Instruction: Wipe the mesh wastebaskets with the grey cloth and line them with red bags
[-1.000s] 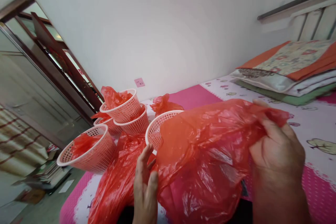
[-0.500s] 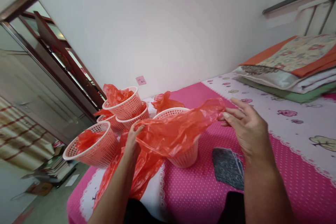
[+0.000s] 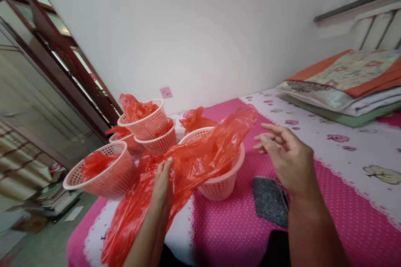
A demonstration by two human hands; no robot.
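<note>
A red plastic bag [image 3: 206,150] stretches over the pink basket [image 3: 219,187] in front of me and covers much of its mouth. My left hand [image 3: 163,183] is closed on the bag's near side, the thumb pressing on the film. Beside the bag's far right end, my right hand [image 3: 282,146] holds nothing; its fingers are partly bent and apart from the plastic. More red plastic film [image 3: 131,208] spreads beneath my left forearm over the bed edge.
Several more pink baskets with red plastic inside stand at left, one [image 3: 106,171] tilted, another [image 3: 145,121] stacked on top. A red bag [image 3: 196,121] lies behind the middle basket. A grey cloth [image 3: 270,201] lies on the bed at right; folded bedding [image 3: 347,79] sits farther back.
My right hand has let go of the bag's right end and drawn slightly away. The bag now slants up to the right, showing more of the basket's rim. My left hand has moved slightly right.
</note>
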